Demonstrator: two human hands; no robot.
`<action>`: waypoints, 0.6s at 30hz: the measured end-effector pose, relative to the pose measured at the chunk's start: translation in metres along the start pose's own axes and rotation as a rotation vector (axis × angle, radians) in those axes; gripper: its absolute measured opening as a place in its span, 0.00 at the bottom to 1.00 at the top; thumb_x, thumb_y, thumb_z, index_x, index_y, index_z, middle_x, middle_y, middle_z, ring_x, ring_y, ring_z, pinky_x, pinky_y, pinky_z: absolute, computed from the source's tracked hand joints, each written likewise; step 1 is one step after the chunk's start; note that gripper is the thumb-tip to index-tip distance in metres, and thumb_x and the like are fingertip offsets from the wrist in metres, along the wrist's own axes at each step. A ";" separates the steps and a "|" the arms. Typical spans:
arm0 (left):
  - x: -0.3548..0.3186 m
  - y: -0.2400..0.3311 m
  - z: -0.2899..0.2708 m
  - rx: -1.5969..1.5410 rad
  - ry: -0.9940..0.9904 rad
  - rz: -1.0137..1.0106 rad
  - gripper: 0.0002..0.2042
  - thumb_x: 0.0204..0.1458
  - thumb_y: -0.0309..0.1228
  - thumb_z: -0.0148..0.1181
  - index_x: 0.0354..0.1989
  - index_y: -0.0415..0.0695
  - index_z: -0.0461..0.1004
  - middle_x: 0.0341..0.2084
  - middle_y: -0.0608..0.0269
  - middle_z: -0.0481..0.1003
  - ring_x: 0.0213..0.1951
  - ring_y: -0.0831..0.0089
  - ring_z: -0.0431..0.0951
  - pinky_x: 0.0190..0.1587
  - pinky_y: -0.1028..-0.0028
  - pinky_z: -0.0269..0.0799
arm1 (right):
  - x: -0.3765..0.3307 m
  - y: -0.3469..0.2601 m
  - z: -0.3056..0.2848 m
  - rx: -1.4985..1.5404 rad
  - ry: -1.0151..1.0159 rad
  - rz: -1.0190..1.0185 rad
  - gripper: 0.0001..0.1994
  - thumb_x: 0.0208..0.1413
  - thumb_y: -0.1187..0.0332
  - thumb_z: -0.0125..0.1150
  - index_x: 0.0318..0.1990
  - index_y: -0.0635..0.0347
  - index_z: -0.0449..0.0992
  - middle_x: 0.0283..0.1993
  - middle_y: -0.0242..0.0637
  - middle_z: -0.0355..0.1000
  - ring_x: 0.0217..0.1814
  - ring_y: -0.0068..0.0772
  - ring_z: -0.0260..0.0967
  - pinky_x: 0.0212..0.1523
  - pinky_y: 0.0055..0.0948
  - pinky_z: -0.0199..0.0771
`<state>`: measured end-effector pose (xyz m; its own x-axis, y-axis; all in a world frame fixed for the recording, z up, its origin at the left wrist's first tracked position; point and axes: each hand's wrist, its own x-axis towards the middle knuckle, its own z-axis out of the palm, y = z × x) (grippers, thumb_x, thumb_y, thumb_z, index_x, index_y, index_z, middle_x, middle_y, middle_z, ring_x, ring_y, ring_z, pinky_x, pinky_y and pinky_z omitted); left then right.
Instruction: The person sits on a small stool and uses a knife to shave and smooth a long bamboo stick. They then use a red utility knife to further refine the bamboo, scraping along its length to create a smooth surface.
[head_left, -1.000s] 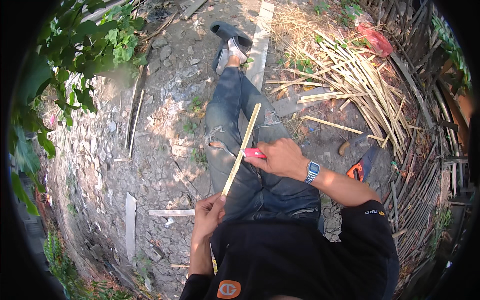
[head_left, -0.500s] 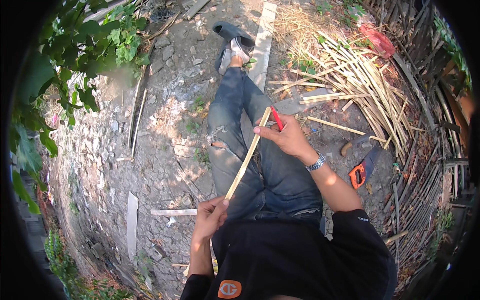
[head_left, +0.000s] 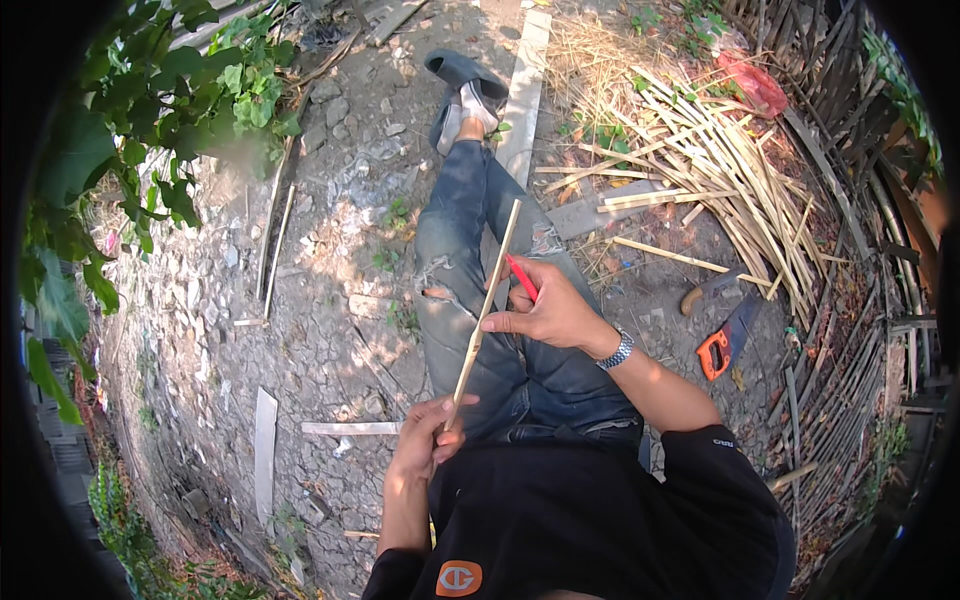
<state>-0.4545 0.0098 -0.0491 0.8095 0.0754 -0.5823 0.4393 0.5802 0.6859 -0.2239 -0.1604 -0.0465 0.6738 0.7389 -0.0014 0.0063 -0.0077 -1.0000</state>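
Note:
A thin pale bamboo strip [head_left: 472,356] slants across my lap, its far end pointing up and slightly right. My left hand [head_left: 418,445] is closed round its near end, close to my shirt. Farther along, my right hand [head_left: 552,315] reaches it with the thumb against its side. The same hand grips a slim red tool [head_left: 522,278], pen-like in shape, whose upper tip lies beside the strip. Its exact kind is too small to tell.
A heap of split strips [head_left: 730,170] lies at the far right by a red bag [head_left: 752,85]. Nearer are a handsaw with an orange handle [head_left: 714,354] and a wooden-handled blade [head_left: 692,300]. A flat board [head_left: 526,95] runs beside my feet; leafy branches [head_left: 150,110] hang at left.
My right hand has slid toward me and left along the strip, with the red tool. The strip has turned to stand steeper, showing a narrower face. My left hand's fingers have shifted around its near end.

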 end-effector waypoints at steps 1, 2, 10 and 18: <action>0.003 0.002 0.002 -0.004 0.024 0.048 0.18 0.66 0.36 0.56 0.51 0.31 0.76 0.11 0.73 0.60 0.11 0.85 0.54 0.14 0.81 0.47 | -0.003 -0.002 0.009 0.003 -0.027 0.030 0.23 0.48 0.64 0.81 0.48 0.58 0.75 0.16 0.15 0.49 0.18 0.12 0.44 0.22 0.21 0.45; 0.006 0.005 0.003 -0.007 0.046 0.096 0.18 0.66 0.36 0.55 0.51 0.31 0.76 0.12 0.72 0.61 0.11 0.85 0.55 0.14 0.81 0.47 | -0.006 0.003 0.018 -0.105 -0.040 -0.060 0.22 0.50 0.63 0.80 0.48 0.57 0.75 0.16 0.17 0.49 0.18 0.13 0.46 0.22 0.22 0.47; 0.020 0.137 -0.014 0.322 0.928 1.774 0.17 0.73 0.41 0.43 0.42 0.38 0.69 0.14 0.63 0.66 0.14 0.79 0.62 0.18 0.79 0.58 | -0.021 0.000 0.066 -0.059 -0.199 -0.070 0.09 0.61 0.62 0.68 0.40 0.57 0.81 0.16 0.24 0.56 0.19 0.14 0.56 0.22 0.26 0.55; 0.046 0.134 0.030 0.103 0.572 1.583 0.15 0.73 0.40 0.40 0.56 0.41 0.62 0.60 0.39 0.69 0.65 0.53 0.69 0.67 0.51 0.70 | -0.011 0.008 0.085 0.604 -0.227 0.235 0.21 0.69 0.52 0.57 0.58 0.61 0.75 0.17 0.18 0.52 0.17 0.11 0.50 0.19 0.20 0.50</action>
<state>-0.3465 0.0661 0.0289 0.2235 0.7674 0.6009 -0.5680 -0.3984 0.7202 -0.2941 -0.1112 -0.0556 0.4351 0.8868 -0.1556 -0.5785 0.1429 -0.8031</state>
